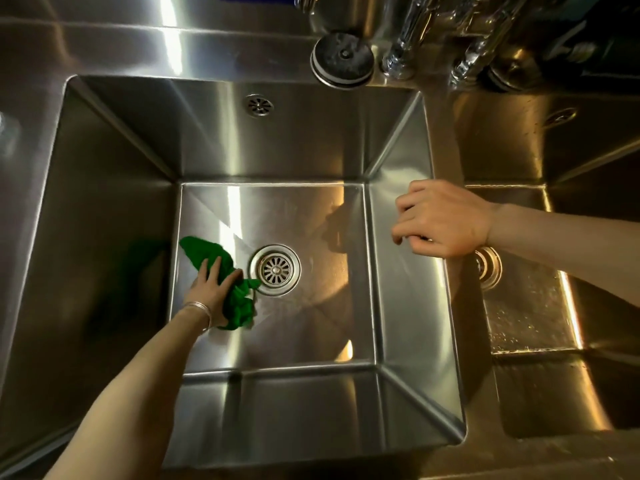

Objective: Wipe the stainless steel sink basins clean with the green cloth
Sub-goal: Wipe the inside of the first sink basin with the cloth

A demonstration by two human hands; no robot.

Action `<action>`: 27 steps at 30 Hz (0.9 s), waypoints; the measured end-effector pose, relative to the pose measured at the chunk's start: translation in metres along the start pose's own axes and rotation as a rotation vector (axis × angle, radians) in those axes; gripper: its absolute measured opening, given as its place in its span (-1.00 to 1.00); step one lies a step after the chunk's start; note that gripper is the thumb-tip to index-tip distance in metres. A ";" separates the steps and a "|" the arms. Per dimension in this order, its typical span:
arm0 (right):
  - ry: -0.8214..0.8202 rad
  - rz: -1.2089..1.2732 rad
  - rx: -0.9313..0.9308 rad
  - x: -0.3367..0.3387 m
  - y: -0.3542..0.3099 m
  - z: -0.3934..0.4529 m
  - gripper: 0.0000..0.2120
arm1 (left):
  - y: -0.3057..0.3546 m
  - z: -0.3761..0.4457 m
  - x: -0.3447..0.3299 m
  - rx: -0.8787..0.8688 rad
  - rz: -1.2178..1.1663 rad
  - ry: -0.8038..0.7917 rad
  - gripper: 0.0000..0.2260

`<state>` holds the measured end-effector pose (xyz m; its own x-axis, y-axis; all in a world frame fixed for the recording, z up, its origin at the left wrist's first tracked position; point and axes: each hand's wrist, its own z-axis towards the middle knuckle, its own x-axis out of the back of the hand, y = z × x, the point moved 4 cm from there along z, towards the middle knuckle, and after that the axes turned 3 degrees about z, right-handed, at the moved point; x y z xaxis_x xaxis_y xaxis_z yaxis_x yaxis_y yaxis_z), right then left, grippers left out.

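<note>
Left hand [212,289] presses the green cloth [228,282] flat-fingered on the left basin [311,323] floor, just left of the drain [275,270]. Right hand [440,220] rests loosely curled on the divider, holding nothing. I'd keep pressure even, overlap strokes, and work into the corners.

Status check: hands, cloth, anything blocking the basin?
Left hand pressing crumpled green cloth on the steel basin floor, beside the round drain strainer. Right hand on the divider rim, holding nothing. Nothing blocking.
</note>
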<state>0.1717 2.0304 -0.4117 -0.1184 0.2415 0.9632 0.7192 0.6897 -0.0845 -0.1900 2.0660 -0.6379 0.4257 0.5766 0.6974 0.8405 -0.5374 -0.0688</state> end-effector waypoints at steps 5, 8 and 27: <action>-0.010 0.016 -0.023 0.004 -0.003 0.000 -0.59 | 0.030 -0.029 -0.020 -0.112 0.184 -0.087 -0.04; 0.002 -0.002 -0.025 0.003 -0.003 0.000 -0.60 | 0.040 -0.029 -0.026 -0.339 0.315 -0.075 0.00; 0.001 0.048 -0.038 -0.004 -0.001 0.001 -0.70 | 0.095 0.115 0.123 -0.160 -0.038 0.189 0.00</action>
<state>0.1706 2.0290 -0.4159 -0.0829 0.2730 0.9584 0.7496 0.6508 -0.1205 -0.0193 2.1561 -0.6408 0.3118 0.4810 0.8194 0.7847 -0.6166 0.0634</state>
